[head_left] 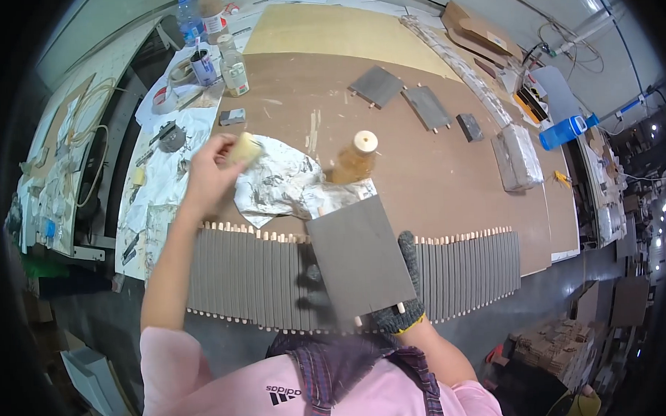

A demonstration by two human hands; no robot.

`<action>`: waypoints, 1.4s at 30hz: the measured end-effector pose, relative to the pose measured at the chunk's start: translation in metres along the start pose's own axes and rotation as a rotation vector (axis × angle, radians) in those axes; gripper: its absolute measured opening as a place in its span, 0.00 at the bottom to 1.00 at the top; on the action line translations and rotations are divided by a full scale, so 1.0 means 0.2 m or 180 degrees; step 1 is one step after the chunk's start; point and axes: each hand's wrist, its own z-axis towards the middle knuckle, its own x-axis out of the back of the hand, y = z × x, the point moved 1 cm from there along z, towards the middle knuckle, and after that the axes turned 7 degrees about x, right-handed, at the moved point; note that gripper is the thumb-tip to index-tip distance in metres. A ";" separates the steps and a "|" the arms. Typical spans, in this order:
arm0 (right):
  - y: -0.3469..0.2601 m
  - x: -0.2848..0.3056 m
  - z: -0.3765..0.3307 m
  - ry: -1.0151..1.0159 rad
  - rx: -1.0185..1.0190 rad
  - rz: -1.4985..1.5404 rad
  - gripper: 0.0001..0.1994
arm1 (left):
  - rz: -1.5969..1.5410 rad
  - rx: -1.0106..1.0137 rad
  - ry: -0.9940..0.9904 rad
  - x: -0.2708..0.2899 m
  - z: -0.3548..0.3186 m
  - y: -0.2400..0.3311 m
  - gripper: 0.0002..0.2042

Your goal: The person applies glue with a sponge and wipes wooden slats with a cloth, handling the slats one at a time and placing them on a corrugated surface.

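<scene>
Grey panel: held broad face up and askew above the near edge of the tabletop, over the middle of a row of grey pieces with pale peg ends. Gripped from below along the right side by the gloved right hand; cannot tell how most fingers sit. Well apart, to the left: bare left hand, closed on a yellow sponge at the edge of a stained white cloth. Looks flat, stiff, likely light enough for one hand. Matt on top; wet or dry, cannot tell. If damp, likely to smear or slip under fingertips, so best propped from beneath or taken by the long edges. Pinchable too at the slim wooden pegs, though probably weakest there; better not to load hard. Likely to chip at the corners if knocked.
</scene>
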 end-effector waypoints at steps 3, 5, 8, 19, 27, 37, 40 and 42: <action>-0.03 0.02 0.03 0.0388 0.0098 0.0106 0.40 | -0.0384 -0.0705 -0.0349 -0.16 -0.27 0.29 0.21; -0.04 0.04 0.05 0.0201 0.0369 -0.2638 0.37 | -0.0192 -0.1082 -0.0189 -0.24 -0.38 0.47 0.21; -0.06 0.09 0.05 -0.0116 0.0733 -0.4326 0.30 | -0.0173 -0.1421 -0.0063 -0.32 -0.47 0.64 0.21; -0.07 0.35 -0.01 -0.0312 0.0828 -0.3939 0.17 | 0.0265 -0.1722 -0.0284 -0.50 -0.69 0.81 0.21; -0.06 0.43 -0.03 -0.0079 0.0627 -0.3462 0.19 | 0.0352 -0.1806 -0.0422 -0.50 -0.71 0.87 0.20; -0.08 0.34 -0.08 -0.0199 0.1055 -0.3978 0.25 | 0.0576 -0.1305 0.0044 -0.46 -0.61 0.92 0.18; -0.07 0.30 -0.09 -0.0046 0.0684 -0.2351 0.26 | 0.0422 -0.1336 0.0415 -0.43 -0.55 0.89 0.18; -0.07 0.28 -0.09 -0.0028 0.0840 -0.3628 0.28 | 0.0430 -0.1832 -0.0022 -0.42 -0.54 0.89 0.18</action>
